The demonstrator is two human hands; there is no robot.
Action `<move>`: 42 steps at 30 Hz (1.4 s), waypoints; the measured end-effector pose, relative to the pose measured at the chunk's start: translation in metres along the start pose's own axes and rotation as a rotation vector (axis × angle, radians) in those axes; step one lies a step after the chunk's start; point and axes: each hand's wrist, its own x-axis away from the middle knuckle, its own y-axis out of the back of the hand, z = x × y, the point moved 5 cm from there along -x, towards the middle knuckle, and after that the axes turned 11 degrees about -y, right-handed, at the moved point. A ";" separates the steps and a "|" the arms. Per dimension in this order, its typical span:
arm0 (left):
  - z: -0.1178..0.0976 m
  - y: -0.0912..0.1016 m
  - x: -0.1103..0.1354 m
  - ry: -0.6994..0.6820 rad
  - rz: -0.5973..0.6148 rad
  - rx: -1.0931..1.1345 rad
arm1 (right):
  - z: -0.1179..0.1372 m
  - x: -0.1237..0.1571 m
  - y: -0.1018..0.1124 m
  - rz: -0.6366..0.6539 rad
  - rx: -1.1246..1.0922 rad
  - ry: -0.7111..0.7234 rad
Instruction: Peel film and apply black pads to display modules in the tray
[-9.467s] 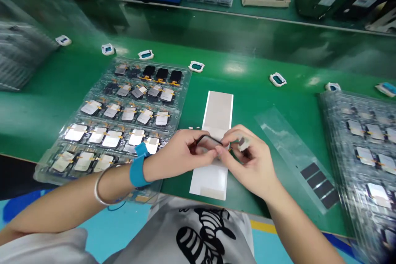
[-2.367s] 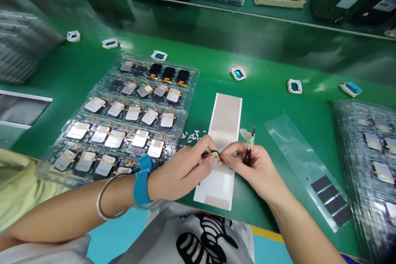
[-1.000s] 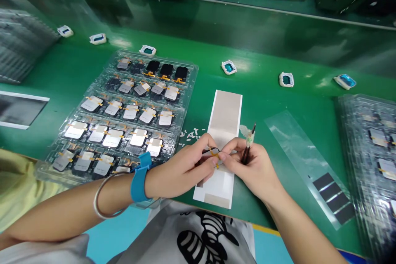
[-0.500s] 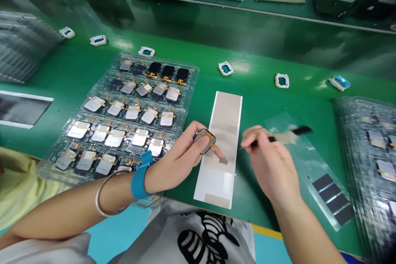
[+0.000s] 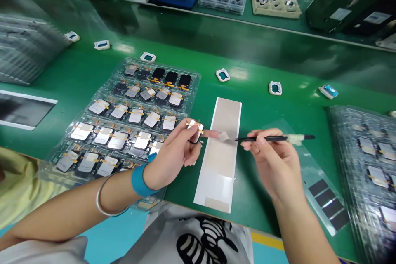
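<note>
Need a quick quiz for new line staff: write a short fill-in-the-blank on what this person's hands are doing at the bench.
The right hand holds a pair of black ____.
A blue strap circles the ____ wrist.
The module in the left hand carries ____ tape.

Missing words: tweezers, left, orange.

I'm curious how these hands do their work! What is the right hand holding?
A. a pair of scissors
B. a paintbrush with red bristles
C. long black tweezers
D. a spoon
C. The right hand pinches long black tweezers between thumb and fingers, with a small pale piece of film at their tip.
</note>
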 end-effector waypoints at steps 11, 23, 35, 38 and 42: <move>0.001 -0.003 0.001 0.085 -0.030 0.079 | -0.016 0.002 -0.010 -0.102 -0.201 -0.105; 0.000 -0.004 0.001 0.082 -0.033 0.079 | -0.017 0.001 -0.010 -0.081 -0.251 -0.107; 0.001 -0.004 0.002 0.026 0.011 -0.021 | -0.010 0.004 -0.009 -0.113 -0.167 -0.056; 0.003 -0.003 0.003 -0.055 0.047 -0.160 | -0.001 0.009 -0.007 -0.122 -0.151 0.021; 0.006 -0.006 0.006 -0.127 0.189 -0.341 | 0.009 0.019 -0.010 -0.149 -0.040 0.162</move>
